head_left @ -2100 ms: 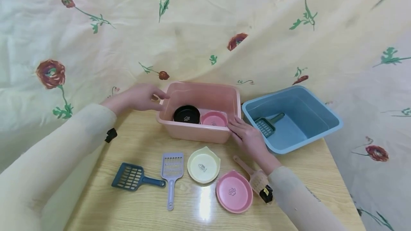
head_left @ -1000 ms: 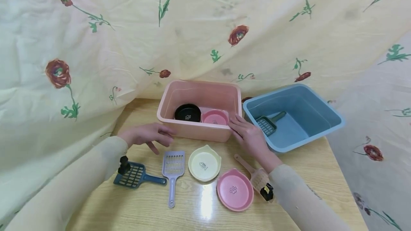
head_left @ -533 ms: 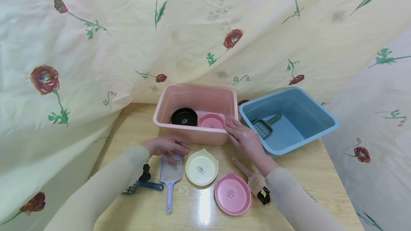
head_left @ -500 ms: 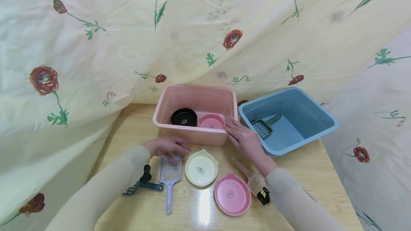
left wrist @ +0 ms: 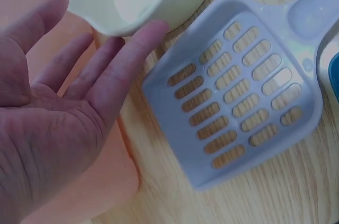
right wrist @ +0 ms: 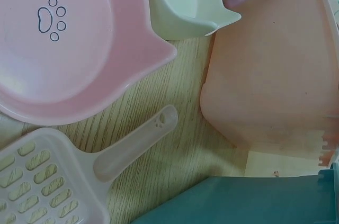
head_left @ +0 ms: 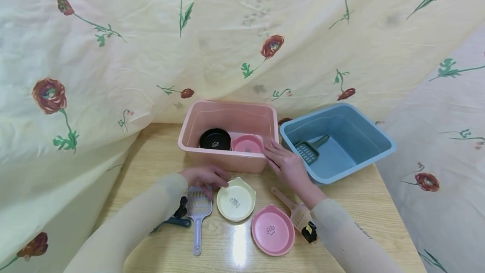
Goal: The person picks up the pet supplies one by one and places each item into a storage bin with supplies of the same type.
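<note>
My left hand (head_left: pixel 206 176) is palm-down between a lavender litter scoop (head_left: pixel 197 231) and a cream cat-eared bowl (head_left: pixel 240 212), its fingertips at the bowl's rim. In the left wrist view its fingers are spread and fairly straight, the nearest fingertip beside the bowl (left wrist: pixel 132 15). My right hand (head_left: pixel 288 165) rests on the near right corner of the pink litter box (head_left: pixel 223 161), fingers laid over the rim. The right wrist view does not show that hand. Inside the box sit a black bowl (head_left: pixel 214 139) and a pink bowl (head_left: pixel 248 144).
A blue litter box (head_left: pixel 337 175) holding a dark green scoop (head_left: pixel 307 151) stands at the right. Nearer lie a pink paw-print bowl (head_left: pixel 273 233) and a pale pink scoop (head_left: pixel 284 198). My left sleeve partly covers a dark blue scoop (head_left: pixel 179 221). Floral cloth (head_left: pixel 227 33) hangs behind.
My left hand has left the pink box's left rim and come down and right, over the lavender scoop, to the cream bowl. My right hand stays at the box corner.
</note>
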### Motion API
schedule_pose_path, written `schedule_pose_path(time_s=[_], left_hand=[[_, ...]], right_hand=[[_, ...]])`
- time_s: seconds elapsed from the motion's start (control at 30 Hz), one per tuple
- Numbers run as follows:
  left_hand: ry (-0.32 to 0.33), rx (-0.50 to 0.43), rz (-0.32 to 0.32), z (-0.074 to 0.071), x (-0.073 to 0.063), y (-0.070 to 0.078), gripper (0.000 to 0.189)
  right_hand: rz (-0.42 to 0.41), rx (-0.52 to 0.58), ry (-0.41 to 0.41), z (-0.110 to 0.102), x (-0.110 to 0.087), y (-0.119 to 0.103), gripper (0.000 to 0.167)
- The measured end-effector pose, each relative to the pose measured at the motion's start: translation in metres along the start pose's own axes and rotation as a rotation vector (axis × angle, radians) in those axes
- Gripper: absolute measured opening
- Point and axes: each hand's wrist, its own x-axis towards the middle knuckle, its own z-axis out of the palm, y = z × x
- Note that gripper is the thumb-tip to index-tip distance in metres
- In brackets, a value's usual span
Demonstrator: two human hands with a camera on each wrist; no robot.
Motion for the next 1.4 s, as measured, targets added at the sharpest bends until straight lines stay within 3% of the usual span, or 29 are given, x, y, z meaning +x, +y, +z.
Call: schedule_pose_path(time_s=[0.33, 0.63, 0.97, 1.4], left_hand=[[-0.029, -0.096, -0.037, 0.002, 0.007, -0.008, 0.05], [-0.02, -0.094, -0.036, 0.004, 0.007, -0.001, 0.049], [0.07, -0.008, -0.027, 0.018, 0.014, 0.004, 0.052], [0.138, 0.066, 0.0, 0.022, 0.024, -0.002, 0.047]], right_hand=[[0.016, 0.0, -0.009, -0.002, 0.001, -0.003, 0.045], [0.019, 0.011, -0.01, -0.002, 0.003, 0.0, 0.043], [0.03, 0.008, -0.015, -0.003, 0.003, -0.001, 0.042], [0.025, 0.008, -0.013, -0.003, 0.004, -0.001, 0.041]])
